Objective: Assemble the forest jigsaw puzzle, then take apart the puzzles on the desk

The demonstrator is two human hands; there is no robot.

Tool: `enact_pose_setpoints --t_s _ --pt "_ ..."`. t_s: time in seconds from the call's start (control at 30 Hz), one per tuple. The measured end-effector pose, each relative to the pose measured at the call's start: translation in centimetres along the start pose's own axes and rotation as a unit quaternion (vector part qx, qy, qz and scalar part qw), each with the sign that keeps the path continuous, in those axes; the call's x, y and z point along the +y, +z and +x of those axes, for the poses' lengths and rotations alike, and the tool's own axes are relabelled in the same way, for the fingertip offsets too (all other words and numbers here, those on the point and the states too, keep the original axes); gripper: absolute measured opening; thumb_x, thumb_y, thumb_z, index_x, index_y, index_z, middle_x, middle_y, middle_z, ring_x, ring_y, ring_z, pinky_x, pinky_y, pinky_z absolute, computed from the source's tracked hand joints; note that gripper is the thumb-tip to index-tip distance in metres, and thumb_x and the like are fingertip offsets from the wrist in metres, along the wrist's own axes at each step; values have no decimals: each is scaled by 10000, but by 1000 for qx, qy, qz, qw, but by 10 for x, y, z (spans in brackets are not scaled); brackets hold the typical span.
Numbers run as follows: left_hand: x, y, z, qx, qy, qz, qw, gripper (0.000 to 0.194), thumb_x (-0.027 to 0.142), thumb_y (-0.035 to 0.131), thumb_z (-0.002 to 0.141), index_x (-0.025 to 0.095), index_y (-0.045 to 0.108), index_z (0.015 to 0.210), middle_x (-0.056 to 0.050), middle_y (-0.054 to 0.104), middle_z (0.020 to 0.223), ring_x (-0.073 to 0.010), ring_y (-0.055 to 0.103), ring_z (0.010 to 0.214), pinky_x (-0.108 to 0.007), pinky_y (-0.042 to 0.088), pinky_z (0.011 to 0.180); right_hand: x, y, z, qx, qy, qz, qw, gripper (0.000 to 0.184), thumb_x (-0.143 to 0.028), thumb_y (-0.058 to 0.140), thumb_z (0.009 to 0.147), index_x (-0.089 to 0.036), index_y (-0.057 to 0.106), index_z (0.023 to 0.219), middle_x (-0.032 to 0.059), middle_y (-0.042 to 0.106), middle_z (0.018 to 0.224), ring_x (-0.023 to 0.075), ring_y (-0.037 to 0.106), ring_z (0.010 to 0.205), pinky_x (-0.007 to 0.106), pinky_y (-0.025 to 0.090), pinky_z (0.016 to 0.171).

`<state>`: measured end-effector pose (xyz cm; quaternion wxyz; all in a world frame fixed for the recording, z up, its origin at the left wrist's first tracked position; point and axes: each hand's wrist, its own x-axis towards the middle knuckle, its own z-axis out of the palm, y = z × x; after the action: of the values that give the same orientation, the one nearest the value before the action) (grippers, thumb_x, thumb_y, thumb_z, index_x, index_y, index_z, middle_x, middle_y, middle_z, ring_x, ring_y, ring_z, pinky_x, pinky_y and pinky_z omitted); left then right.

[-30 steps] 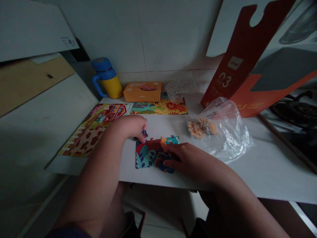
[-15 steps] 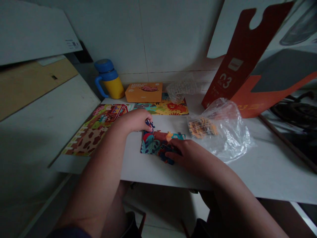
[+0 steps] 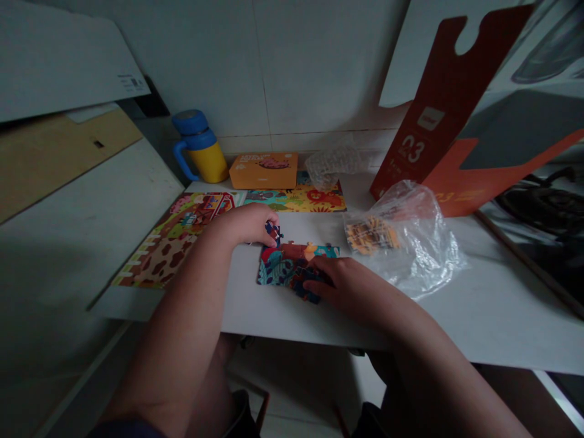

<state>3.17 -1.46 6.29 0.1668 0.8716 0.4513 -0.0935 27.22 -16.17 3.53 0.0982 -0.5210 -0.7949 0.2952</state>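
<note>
A partly joined jigsaw puzzle (image 3: 278, 267), dark blue, teal and reddish brown, lies on the white tabletop between my hands. At its upper left corner my left hand (image 3: 255, 225) pinches a dark blue puzzle piece (image 3: 274, 230) between thumb and fingertips. The piece touches or overlaps the joined part; I cannot tell if it is locked in. My right hand (image 3: 335, 280) rests over the puzzle's right side, thumb and fingers closed about dark puzzle pieces (image 3: 305, 287) at the lower edge. Its fingers hide part of the picture there.
Beyond my hands are a farm puzzle (image 3: 155, 255), a yellow animal puzzle (image 3: 335, 201), an orange box (image 3: 264, 171) and a blue-yellow mug (image 3: 207, 158). To the right are a plastic bag (image 3: 424, 255) of puzzle pieces, a red-orange carton (image 3: 410, 140) and a stove (image 3: 547, 207).
My left hand has shifted very slightly, with the piece a touch lower against the puzzle's upper left corner. My right hand stays in place. The whole view has drifted a little.
</note>
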Motion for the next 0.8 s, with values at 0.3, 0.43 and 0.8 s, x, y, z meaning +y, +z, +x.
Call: enact_pose_setpoints --t_s 0.3,0.43,0.8 --pt "2 -5 -5 -30 19 0 999 345 474 827 715 236 724 943 -11 759 954 -210 648 835 -286 393 662 1 2 0 12 -9 1 1000 250 -342 638 1001 -189 715 1182 106 786 1016 234 708 844 331 426 712" --pt "9 -3 -11 -101 -5 -44 994 511 414 904 630 256 698 1070 9 777 1033 -210 673 898 -261 420 687 1 3 1 16 -13 1 1000 246 -340 639 1003 -192 724 1181 110 789 1036 236 716 857 328 431 715" --pt "41 -2 -19 -78 -68 57 993 441 361 892 641 247 737 1038 -31 754 1008 -243 661 883 -293 390 650 -3 0 1 7 -1 -10 1000 231 -337 658 999 -185 726 1158 99 781 975 229 697 829 321 396 691"
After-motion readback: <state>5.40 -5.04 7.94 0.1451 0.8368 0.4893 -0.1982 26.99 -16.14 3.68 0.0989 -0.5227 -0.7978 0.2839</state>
